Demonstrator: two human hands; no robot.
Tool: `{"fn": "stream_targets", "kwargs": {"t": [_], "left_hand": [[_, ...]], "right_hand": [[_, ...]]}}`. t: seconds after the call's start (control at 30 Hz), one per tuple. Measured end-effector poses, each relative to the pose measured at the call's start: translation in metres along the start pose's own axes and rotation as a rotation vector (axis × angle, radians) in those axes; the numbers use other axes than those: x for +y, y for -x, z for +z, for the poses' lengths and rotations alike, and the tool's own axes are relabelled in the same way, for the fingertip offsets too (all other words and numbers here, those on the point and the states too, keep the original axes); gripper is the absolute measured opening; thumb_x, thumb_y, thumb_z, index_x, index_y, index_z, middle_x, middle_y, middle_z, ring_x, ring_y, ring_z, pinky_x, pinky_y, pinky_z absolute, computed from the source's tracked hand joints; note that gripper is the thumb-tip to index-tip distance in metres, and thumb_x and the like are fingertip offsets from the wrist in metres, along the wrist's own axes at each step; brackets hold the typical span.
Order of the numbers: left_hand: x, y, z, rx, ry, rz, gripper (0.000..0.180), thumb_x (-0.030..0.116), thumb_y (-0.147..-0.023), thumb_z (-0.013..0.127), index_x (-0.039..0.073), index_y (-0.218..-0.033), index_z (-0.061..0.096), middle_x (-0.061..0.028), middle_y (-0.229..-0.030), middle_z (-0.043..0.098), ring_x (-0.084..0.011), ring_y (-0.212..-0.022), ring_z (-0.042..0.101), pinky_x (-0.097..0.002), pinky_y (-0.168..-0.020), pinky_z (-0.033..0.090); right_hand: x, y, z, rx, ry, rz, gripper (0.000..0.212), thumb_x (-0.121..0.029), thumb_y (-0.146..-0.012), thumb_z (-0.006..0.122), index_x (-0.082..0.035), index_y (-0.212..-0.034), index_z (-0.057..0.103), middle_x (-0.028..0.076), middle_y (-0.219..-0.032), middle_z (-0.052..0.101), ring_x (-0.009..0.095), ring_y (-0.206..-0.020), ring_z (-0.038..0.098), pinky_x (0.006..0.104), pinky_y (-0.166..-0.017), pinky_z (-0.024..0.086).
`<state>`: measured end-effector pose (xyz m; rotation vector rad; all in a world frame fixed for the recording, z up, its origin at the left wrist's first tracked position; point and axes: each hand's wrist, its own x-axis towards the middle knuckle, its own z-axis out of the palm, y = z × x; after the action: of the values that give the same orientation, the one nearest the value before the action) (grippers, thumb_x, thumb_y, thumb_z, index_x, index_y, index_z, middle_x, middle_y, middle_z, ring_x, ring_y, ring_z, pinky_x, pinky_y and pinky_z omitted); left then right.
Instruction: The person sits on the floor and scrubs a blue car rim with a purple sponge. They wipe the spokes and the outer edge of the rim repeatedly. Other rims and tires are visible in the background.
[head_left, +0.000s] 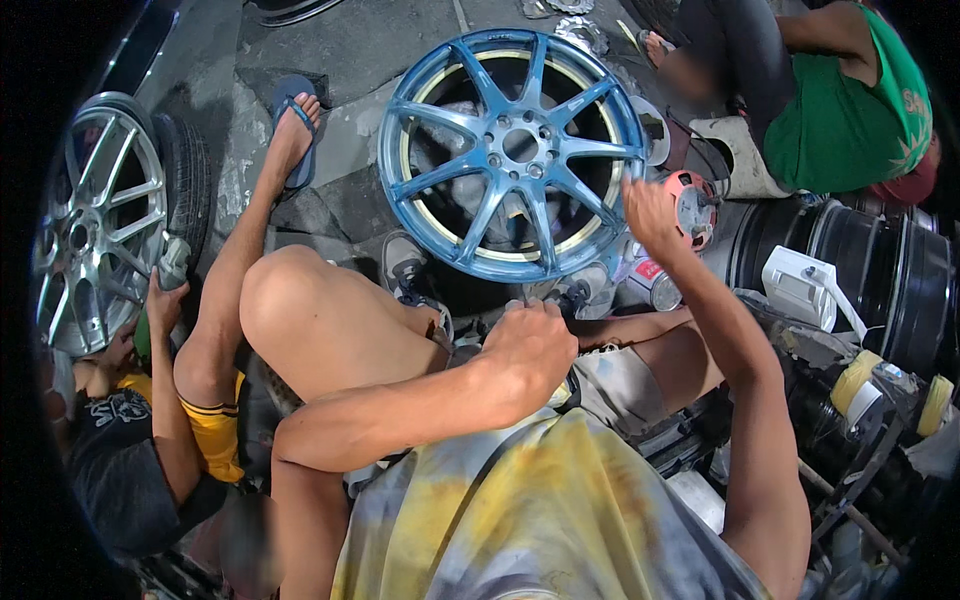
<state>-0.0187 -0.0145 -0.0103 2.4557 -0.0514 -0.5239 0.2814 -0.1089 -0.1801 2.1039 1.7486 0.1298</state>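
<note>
A blue multi-spoke wheel rim (485,163) with a pale inner ring is propped in front of me, its face toward me. My right hand (652,215) is at its right edge, fingers closed around the outer lip. My left hand (530,345) is closed in a fist just below the rim's lower edge, above my lap. Whatever that fist holds is hidden, though a small grey bit shows above the knuckles. My shoes (403,262) stand under the rim's lower side.
A person at left works on a silver wheel (85,235) beside a black tyre (185,180). Another person in a green top (850,120) sits at upper right. Nearby on my right are a red round reel-like thing (692,210), a paint can (655,285), a white box (800,288) and dark rims (900,270).
</note>
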Motion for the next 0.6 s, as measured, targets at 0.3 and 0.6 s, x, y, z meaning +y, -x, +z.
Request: {"fn": "stream_targets", "kwargs": {"t": [0.3, 0.6], "left_hand": [[-0.004, 0.006, 0.0, 0.02, 0.004, -0.042, 0.012, 0.005, -0.077, 0.063, -0.001, -0.084, 0.071, -0.0188, -0.093, 0.063, -0.0293, -0.089, 0.062, -0.0384, -0.073, 0.049], [-0.005, 0.011, 0.004, 0.044, 0.018, -0.039, 0.013, 0.01, -0.081, 0.064, -0.001, -0.081, 0.071, -0.0176, -0.092, 0.062, -0.0293, -0.089, 0.062, -0.0387, -0.073, 0.049]], "right_hand": [[-0.01, -0.022, 0.005, -0.036, 0.043, 0.043, 0.01, -0.013, -0.09, 0.055, -0.008, -0.084, 0.063, 0.01, -0.073, 0.068, 0.023, -0.07, 0.07, 0.035, -0.059, 0.055], [0.001, -0.006, 0.007, 0.004, 0.053, 0.04, 0.026, -0.013, -0.091, 0.054, -0.003, -0.113, 0.064, 0.007, -0.077, 0.069, 0.023, -0.069, 0.069, 0.0364, -0.058, 0.053]]}}
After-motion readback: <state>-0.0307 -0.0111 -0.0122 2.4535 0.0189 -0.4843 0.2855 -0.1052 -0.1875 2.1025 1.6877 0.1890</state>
